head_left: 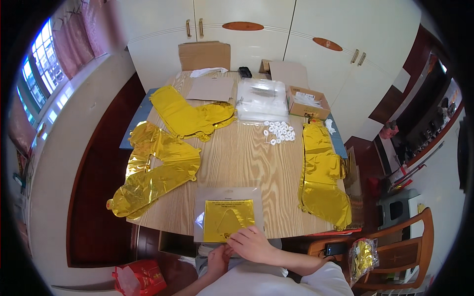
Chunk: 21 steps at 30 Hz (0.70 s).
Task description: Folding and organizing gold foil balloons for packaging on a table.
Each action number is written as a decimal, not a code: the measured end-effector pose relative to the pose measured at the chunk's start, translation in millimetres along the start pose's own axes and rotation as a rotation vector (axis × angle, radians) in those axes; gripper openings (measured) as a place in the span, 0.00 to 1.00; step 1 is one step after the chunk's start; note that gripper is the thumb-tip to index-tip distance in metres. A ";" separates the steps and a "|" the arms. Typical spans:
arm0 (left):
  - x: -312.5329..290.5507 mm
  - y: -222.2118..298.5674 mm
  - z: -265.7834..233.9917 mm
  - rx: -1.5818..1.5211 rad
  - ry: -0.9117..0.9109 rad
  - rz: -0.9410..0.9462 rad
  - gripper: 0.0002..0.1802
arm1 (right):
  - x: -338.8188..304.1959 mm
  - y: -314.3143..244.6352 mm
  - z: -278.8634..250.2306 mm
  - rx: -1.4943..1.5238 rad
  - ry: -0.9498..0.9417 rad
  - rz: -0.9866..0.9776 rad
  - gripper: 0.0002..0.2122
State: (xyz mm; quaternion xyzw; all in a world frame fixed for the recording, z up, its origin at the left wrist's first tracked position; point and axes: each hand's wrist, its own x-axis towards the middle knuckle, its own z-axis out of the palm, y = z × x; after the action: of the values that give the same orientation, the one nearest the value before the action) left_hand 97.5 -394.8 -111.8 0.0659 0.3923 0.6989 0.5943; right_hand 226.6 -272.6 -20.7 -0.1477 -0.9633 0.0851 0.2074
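Observation:
A clear flat plastic bag [200,217] lies at the table's near edge, with a folded gold foil balloon [222,209] inside and dark print across its upper part. My right hand [254,245] reaches over the bag's lower edge, its fingers bent and closed on it. Just below and left of it, my left hand [217,261] is closed at the same lower edge, fingertips close to the right hand's. What the left fingers pinch is hidden. Several flat gold foil balloons lie at the left [158,172], the back left [190,116] and the right [321,172].
A stack of clear plastic bags [261,101] lies at the back, by an open cardboard box [308,102] of white pieces. Small white rings [281,132] are heaped before them. A wooden chair [419,246] with a bagged gold balloon [364,256] stands right; a red bag [140,276] sits lower left.

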 end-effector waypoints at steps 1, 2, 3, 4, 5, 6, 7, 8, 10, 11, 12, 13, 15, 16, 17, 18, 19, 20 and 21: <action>1.2 -2.3 -3.7 0.024 -0.024 0.007 0.16 | -0.3 0.6 1.6 -0.015 0.019 -0.002 0.13; 2.3 -3.8 -6.6 0.049 -0.048 0.014 0.16 | -0.2 1.1 2.5 -0.024 0.045 -0.002 0.12; 3.0 -4.2 -8.1 0.072 -0.061 0.008 0.16 | -0.3 1.5 3.2 -0.033 0.071 -0.001 0.12; 3.7 -4.3 -9.5 0.095 -0.073 0.002 0.17 | -0.3 2.0 4.0 -0.042 0.097 0.000 0.11; 4.1 -4.5 -10.3 0.118 -0.086 -0.005 0.17 | 0.1 2.5 4.8 -0.055 0.112 0.004 0.11; 3.8 -4.1 -8.8 0.145 -0.086 -0.001 0.17 | 0.7 2.8 5.0 -0.071 0.128 0.007 0.11; 3.0 -3.3 -6.4 0.171 -0.086 0.003 0.17 | 0.9 3.0 5.2 -0.086 0.145 0.009 0.12; 2.5 -3.1 -5.0 0.197 -0.086 0.007 0.18 | 0.7 3.0 5.1 -0.097 0.153 0.016 0.12; 3.3 -4.6 -6.3 0.225 -0.107 0.018 0.17 | 1.1 3.9 6.0 -0.112 0.168 0.031 0.12; 3.5 -5.0 -6.9 0.239 -0.118 0.023 0.17 | 1.4 4.3 7.4 -0.113 0.173 0.035 0.12; 3.5 -4.2 -6.0 0.250 -0.114 0.022 0.17 | 1.5 4.9 9.2 -0.116 0.177 0.041 0.12; 3.2 -2.7 -4.5 0.261 -0.110 0.021 0.17 | 1.7 5.4 10.6 -0.119 0.182 0.046 0.12; 3.2 -1.7 -4.0 0.286 -0.103 0.014 0.17 | 2.6 6.6 11.5 -0.114 0.184 0.051 0.11; 3.1 -1.7 -4.7 0.301 -0.101 0.008 0.17 | 3.1 6.9 11.6 -0.111 0.186 0.052 0.11; 3.0 -1.6 -4.9 0.315 -0.098 0.002 0.16 | 3.4 6.8 11.6 -0.108 0.185 0.055 0.11; 3.0 -1.4 -4.4 0.324 -0.098 0.005 0.17 | 3.5 6.7 11.5 -0.106 0.183 0.059 0.10; 2.9 -0.8 -3.1 0.332 -0.099 0.009 0.17 | 3.5 6.7 11.3 -0.104 0.181 0.063 0.10; 2.9 0.2 -1.7 0.341 -0.100 0.012 0.17 | 3.5 7.1 11.4 -0.103 0.175 0.071 0.11; 2.2 1.5 -0.1 0.351 -0.101 0.011 0.17 | 3.1 7.3 12.0 -0.100 0.168 0.079 0.11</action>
State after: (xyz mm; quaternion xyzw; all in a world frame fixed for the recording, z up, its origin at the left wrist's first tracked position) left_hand 95.7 -392.8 -111.8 0.2058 0.4777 0.6185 0.5889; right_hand 220.7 -266.0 -31.9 -0.2024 -0.9390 0.0326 0.2763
